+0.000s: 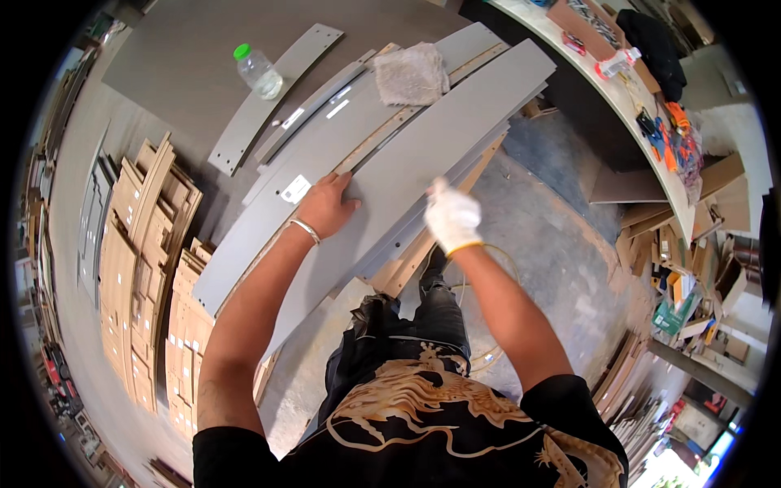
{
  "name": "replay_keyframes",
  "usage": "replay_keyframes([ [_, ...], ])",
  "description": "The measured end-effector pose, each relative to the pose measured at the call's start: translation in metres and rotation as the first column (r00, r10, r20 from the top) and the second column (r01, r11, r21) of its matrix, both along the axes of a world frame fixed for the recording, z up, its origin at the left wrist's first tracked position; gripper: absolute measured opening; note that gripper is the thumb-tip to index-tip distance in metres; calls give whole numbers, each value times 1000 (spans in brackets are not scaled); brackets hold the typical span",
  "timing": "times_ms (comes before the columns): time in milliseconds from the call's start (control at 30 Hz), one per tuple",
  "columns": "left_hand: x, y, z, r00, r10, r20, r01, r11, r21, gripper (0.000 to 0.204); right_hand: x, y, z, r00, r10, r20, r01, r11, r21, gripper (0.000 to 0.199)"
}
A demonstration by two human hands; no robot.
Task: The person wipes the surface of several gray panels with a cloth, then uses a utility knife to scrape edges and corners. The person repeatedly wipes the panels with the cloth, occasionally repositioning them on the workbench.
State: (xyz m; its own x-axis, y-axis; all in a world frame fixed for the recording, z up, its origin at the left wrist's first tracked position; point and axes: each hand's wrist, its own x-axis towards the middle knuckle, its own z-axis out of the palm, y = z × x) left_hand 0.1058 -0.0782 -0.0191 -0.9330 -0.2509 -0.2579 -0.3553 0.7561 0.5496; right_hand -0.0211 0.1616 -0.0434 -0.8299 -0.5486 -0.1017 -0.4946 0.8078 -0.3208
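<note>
So closest to the camera is my black shirt [439,398] with a big tan-and-gold dragon print, dark trousers [399,321] below it.

Going left to right: far left there's a bunch of stacked light-brown boards [134,268] with small white labels. Next, a curved grey strip [301,65] with holes at its ends lies on a big dark sheet [179,49]. A clear bottle [262,77] with a green cap is right at the strip's edge, can't tell if it's actually sitting on it. Narrower grey pieces [313,107] lie alongside.

Then the left hand [327,207], bare, with a bracelet [307,231] on the wrist. It's resting on the long grey panel [423,167], thumb apart from the fingers, which are at the panel's upper long edge, not wrapped around anything. A white label [295,189] is just beside those fingers. The panel runs diagonally across the middle, in front of another grey panel [366,126], and a crumpled greyish cloth [411,75] lies farther up.

The right hand [453,218] is in a white glove, near the panel's lower edge. Fingers look curled but it's blurry, so I can't tell if it's clamped on anything.

Far right: a pale bench [665,191] with another bottle [618,63] and orange-handled tools [677,118].
</note>
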Motion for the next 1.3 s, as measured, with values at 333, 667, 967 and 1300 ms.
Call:
replay_keyframes([
  [333,116,-26,8,956,209,206,-182,973,-141,52,36,-13,1,999,30,-17,-26,983,182,21],
  [667,105,-24,16,938,267,222,-240,960,-143,52,149,-40,8,965,254,66,-261,949,174,17],
  [967,106,-31,10,949,204,242,-194,979,-66,53,-63,10,-8,947,-287,-142,302,948,99,30],
  [1300,105,-47,12,950,108,292,-105,994,-26,58,38,-29,14,991,-108,-76,127,937,327,28],
])
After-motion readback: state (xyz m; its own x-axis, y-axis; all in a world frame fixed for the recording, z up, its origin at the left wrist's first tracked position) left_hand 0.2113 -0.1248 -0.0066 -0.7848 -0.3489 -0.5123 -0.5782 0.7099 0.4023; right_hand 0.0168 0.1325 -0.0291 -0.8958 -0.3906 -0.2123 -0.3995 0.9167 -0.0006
